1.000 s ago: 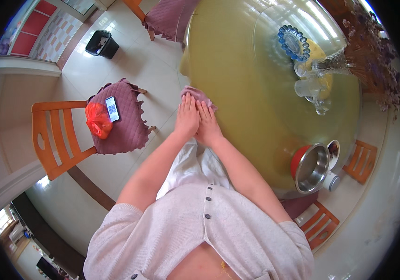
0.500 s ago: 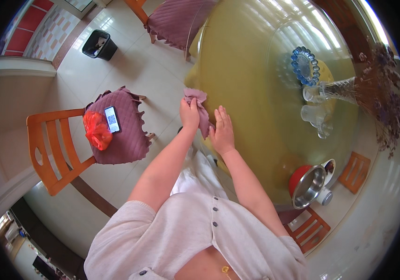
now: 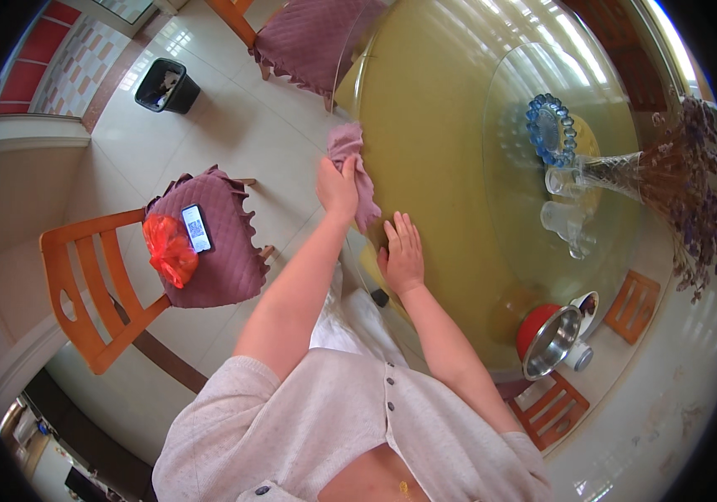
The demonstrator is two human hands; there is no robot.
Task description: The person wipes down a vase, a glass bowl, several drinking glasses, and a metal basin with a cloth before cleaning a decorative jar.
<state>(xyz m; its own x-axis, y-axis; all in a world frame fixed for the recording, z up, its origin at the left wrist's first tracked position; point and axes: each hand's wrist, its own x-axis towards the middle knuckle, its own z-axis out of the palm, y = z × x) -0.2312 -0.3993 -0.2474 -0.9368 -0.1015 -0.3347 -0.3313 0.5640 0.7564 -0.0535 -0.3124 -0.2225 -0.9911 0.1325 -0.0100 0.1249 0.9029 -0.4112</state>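
Observation:
A pink cloth (image 3: 365,194) hangs along the left rim of the round glass-topped table (image 3: 450,159). My left hand (image 3: 338,186) is closed on it at the rim, with its upper end bunched above my fingers and the rest trailing down beside my hand. Just right of the cloth's lower end, my right hand (image 3: 403,253) lies flat on the yellow-green tabletop. Its fingers are stretched out and point away from me, holding nothing.
On the table stand a blue glass dish (image 3: 551,130), a vase of dried flowers (image 3: 618,170), clear glassware (image 3: 566,224) and a red-and-steel bowl (image 3: 551,341). At left, a chair (image 3: 99,284) bears a red plastic bag (image 3: 171,249) and a phone (image 3: 196,227). A black bin (image 3: 167,86) stands on the floor.
My left hand has slid the cloth a little farther away along the table's rim. My right hand has shifted slightly nearer and right, farther from the cloth.

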